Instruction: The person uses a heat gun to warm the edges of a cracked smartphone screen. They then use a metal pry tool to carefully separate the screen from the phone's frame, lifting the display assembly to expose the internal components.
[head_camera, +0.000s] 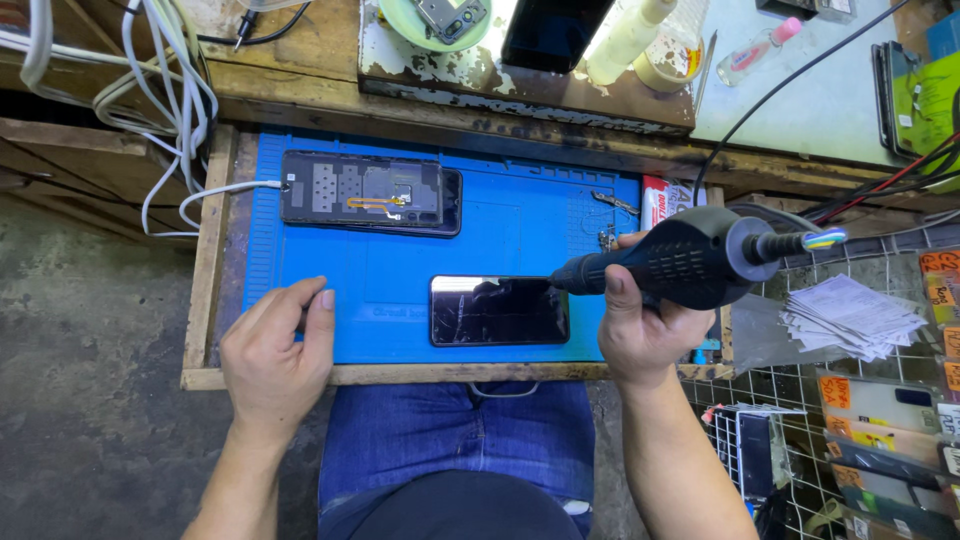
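Note:
My right hand (640, 330) grips a black corded hot-air tool (690, 258), its nozzle pointing left at the right end of a black phone (498, 310) that lies screen-up on the blue work mat (520, 220). My left hand (280, 345) rests on the mat's left front corner, fingers loosely bent, holding nothing. At the mat's back left lies an opened phone (362, 190) with its inner frame and an orange flex cable showing, and a white cable (215, 195) is plugged into its left end.
The mat sits in a wooden tray (400, 375) over my lap. Behind it a worn shelf (520, 90) holds a glue bottle, tape roll and dark phone. Wire racks (860, 400) with papers and packaged parts stand at right. White cables (165, 80) hang at back left.

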